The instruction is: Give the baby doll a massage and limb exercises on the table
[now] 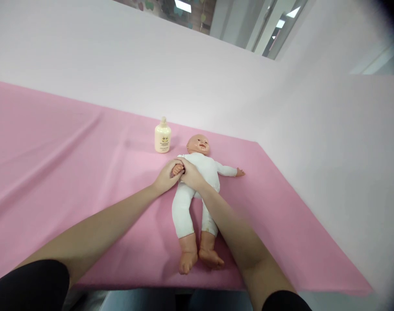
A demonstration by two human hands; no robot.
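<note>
A: What surrounds me?

B: A pink cloth [70, 164] covers the table, pale wall behind. A baby doll [197, 181] in white lies face up at centre, feet toward me, a cream lotion bottle [163, 136] just beyond its head, to the left.

A: And my hands?

B: My left hand [166, 176] and right hand [190, 173] meet over the doll's left-side arm, fingers curled around its small hand. I judge the work mid-way; the bottle stands untouched.

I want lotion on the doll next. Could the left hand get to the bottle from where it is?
Probably yes. The left hand is clasped on the doll's hand, and the bottle stands upright just beyond it on the pink cloth, with nothing between. It would have to let go first.
</note>
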